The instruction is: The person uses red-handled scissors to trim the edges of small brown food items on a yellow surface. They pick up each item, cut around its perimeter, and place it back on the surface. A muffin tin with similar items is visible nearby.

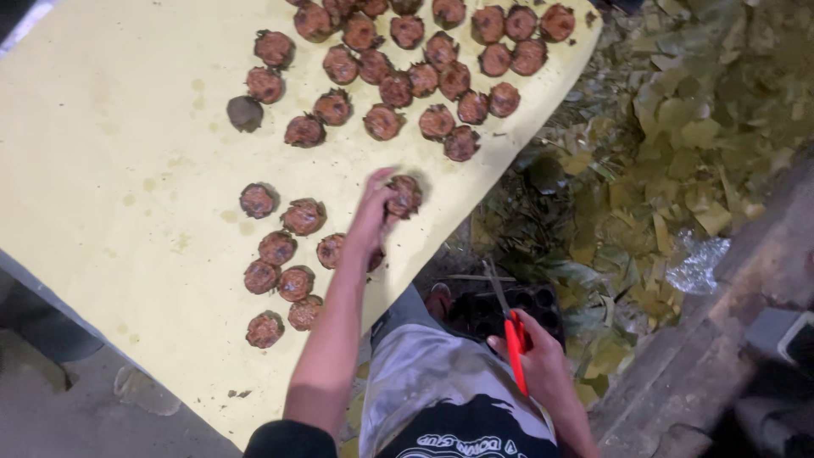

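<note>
Left hand (373, 210) pinches a brown ball (404, 195) at its fingertips, over the yellow sheet (110, 170); more balls (280, 263) lie just left. Right hand (538, 356) grips red scissors (514, 339).

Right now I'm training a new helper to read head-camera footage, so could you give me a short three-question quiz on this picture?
1. True or false: the left hand grips a round brown leaf-wrapped cup over the pale yellow foam sheet.
2. What does the right hand hold? A) a knife B) red-handled scissors C) nothing
3. Fill in: right of the sheet, the ground is covered with cut green ____.

Key: 1 true; 2 B; 3 leaves
</note>
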